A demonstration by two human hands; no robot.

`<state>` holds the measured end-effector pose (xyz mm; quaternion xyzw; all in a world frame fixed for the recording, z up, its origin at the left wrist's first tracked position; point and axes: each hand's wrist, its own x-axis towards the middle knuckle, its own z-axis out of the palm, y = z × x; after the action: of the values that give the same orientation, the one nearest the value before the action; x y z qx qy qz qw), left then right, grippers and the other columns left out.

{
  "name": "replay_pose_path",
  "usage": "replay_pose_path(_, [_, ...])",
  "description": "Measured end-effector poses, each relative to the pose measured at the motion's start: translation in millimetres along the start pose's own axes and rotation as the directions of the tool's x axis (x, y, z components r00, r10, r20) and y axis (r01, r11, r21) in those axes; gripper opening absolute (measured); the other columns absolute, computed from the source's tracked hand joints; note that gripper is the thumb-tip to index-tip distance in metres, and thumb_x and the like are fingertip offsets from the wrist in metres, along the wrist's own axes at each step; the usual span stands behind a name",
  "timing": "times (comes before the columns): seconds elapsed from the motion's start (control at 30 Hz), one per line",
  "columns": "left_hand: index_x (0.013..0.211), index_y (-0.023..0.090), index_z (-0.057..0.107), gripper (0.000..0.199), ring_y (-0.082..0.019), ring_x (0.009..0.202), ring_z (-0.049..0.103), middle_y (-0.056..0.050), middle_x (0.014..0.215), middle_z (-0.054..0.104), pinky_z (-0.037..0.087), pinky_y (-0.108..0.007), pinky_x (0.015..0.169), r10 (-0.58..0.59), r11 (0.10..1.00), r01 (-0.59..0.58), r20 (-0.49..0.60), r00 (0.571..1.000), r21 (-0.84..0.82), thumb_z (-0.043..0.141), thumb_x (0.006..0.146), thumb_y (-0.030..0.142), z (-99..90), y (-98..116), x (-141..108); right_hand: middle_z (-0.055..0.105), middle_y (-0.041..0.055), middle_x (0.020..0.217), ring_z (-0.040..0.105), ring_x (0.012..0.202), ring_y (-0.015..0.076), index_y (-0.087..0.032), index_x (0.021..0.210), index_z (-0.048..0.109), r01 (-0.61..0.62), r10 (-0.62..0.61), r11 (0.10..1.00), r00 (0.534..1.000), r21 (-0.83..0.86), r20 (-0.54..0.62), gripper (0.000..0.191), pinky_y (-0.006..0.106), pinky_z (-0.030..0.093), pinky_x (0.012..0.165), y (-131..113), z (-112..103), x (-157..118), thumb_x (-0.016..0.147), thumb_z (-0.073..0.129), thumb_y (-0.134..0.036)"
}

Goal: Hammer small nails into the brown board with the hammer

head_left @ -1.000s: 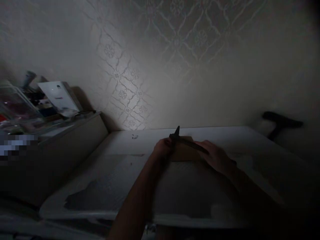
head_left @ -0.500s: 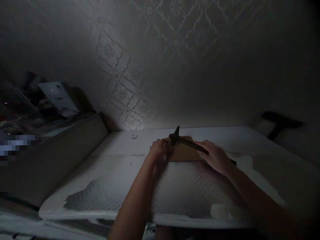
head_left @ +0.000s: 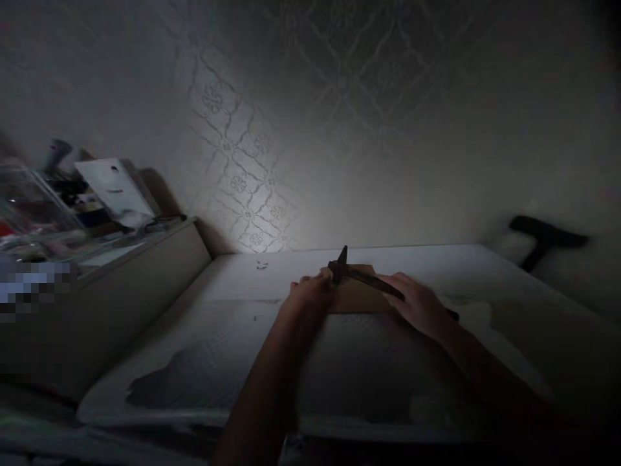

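My right hand [head_left: 421, 305] is wrapped around the dark handle of a hammer [head_left: 371, 279], whose head lies toward the left and has a pointed end sticking up. Below it is a flat brown board [head_left: 358, 301] on the white table. My left hand [head_left: 310, 295] is at the board's left side, its fingers curled close beside the hammer head. What those fingers pinch, if anything, is hidden in the dim light.
The white tabletop [head_left: 233, 278] has a worn grey patch toward the front. A patterned wall [head_left: 301, 162] rises behind. On the left, a raised ledge [head_left: 160, 249] carries a white box [head_left: 114, 188] and a clear container [head_left: 33, 200]. A dark T-shaped object [head_left: 546, 234] stands at the right.
My left hand has shifted and turned slightly, its back now more toward the camera. The hammer and my right hand stay nearly in place. Light on the wall is brighter, the foreground darker.
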<state>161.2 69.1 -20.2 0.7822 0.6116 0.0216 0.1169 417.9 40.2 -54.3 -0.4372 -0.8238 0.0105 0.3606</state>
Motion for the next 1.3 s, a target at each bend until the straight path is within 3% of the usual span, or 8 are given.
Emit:
replay_pose_path(0.3, [0.129, 0.033, 0.047, 0.050, -0.033, 0.123, 0.046, -0.005, 0.136, 0.053, 0.038, -0.047, 0.095, 0.012, 0.998, -0.014, 0.031, 0.999, 0.061, 0.053, 0.083, 0.052, 0.1, -0.5, 1.0, 0.064, 0.0068, 0.106, 0.064, 0.094, 0.0212, -0.026, 0.127, 0.055, -0.016, 0.016, 1.000, 1.000, -0.006, 0.010, 0.041, 0.034, 0.053, 0.079, 0.5, 0.1, -0.8, 0.087, 0.047, -0.020])
replay_pose_path(1.3, [0.127, 0.032, 0.048, 0.049, -0.032, 0.122, 0.047, -0.005, 0.137, 0.052, 0.037, -0.044, 0.096, 0.025, 1.000, -0.025, 0.008, 1.000, 0.017, 0.058, 0.082, 0.048, 1.5, -1.2, 2.0, 0.065, 0.0070, 0.105, 0.064, 0.093, 0.0216, -0.026, 0.126, 0.056, -0.010, 0.010, 1.000, 1.000, 0.004, 0.003, 0.040, 0.035, 0.054, 0.077, -0.9, -0.2, 0.0, 0.088, 0.046, -0.021])
